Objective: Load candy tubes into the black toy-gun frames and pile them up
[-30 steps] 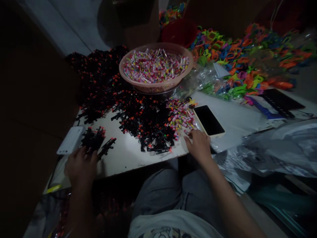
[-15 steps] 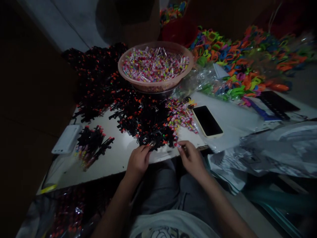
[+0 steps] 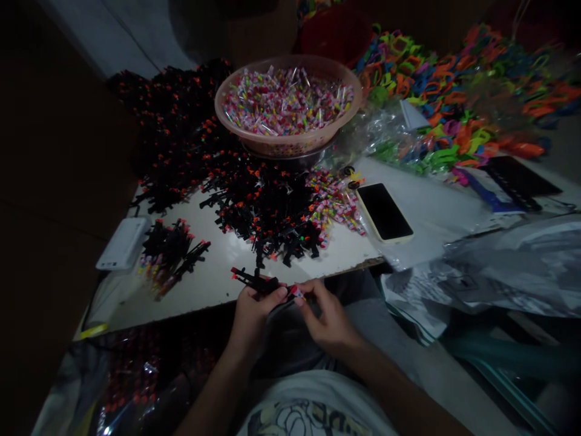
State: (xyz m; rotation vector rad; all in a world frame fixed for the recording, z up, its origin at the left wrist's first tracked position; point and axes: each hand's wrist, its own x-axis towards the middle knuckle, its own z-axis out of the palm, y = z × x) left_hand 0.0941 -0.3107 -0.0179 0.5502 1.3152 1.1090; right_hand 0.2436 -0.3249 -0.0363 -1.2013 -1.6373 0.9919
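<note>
Lower centre of frame: one toy gun [image 3: 261,282], gripped in left hand [image 3: 251,310]; one tube [image 3: 297,292], pinched in right hand [image 3: 325,318] at the gun's right end.

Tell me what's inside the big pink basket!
Lots of small multicoloured tubes are heaped inside the pink basket. The top ones cover whatever lies deeper, so the inside bottom can't be seen.

Two hands [image 3: 254,310] [image 3: 325,318], one phone [image 3: 385,212], one power bank [image 3: 122,243], one pink basket [image 3: 290,144]; toy guns [image 3: 272,209] and pink tubes [image 3: 333,209] beyond counting.
</note>
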